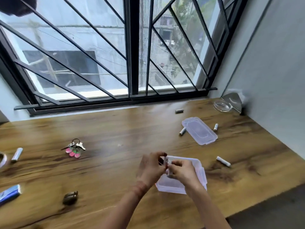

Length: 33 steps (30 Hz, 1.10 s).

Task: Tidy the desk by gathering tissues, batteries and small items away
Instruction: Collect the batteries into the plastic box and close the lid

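Observation:
Both hands meet over a clear plastic box at the desk's front middle. My left hand and my right hand together pinch white batteries held upright above the box. The box's clear lid lies upside down further back on the right. Loose batteries lie around it: one by the window, one left of the lid, one right of it, one right of the box, and one at the far left.
On the wooden desk lie a key bunch with a pink charm, a small brown object, a blue packet and a tape roll at the left edge. A glass dish sits in the back right corner.

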### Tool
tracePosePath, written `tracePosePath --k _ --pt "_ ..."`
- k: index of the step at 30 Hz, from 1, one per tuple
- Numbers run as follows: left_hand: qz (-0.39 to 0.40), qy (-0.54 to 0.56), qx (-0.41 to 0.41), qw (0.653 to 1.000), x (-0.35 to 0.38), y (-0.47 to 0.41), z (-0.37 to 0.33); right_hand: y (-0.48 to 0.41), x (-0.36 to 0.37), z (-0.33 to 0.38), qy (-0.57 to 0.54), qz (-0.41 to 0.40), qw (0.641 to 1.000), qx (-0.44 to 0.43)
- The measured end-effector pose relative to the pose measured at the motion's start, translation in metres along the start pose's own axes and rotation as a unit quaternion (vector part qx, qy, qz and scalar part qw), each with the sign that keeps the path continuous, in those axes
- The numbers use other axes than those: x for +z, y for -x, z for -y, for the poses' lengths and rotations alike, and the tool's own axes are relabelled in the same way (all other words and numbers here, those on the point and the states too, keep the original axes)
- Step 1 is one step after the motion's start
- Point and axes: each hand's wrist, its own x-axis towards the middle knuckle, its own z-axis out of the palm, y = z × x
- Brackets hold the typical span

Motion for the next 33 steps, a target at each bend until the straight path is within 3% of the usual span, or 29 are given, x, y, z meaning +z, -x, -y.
tracePosePath --k 4,9,16,24,29,33 --pt "-0.041 -0.171 0.040 0.984 0.016 0.001 -0.003 -0.010 -0.005 -0.009 0.010 0.022 0.999 0.024" --pt "-0.065 -0.227 0.039 0.971 0.028 0.003 -0.002 -0.025 -0.003 -0.026 0.060 0.029 0.998 0.020" --pt "-0.160 -0.125 0.012 0.979 0.023 0.006 0.001 -0.020 -0.002 -0.020 0.083 0.017 0.996 0.002" --pt "-0.160 -0.089 -0.047 0.982 0.020 0.005 0.011 -0.027 -0.006 -0.017 0.078 0.019 0.997 -0.014" --pt "-0.165 -0.064 -0.067 0.982 0.020 0.005 0.009 -0.031 -0.006 -0.019 0.177 0.021 0.982 -0.065" --pt "-0.178 -0.057 -0.073 0.980 0.023 0.006 0.008 -0.031 -0.001 -0.022 0.194 -0.006 0.976 -0.095"
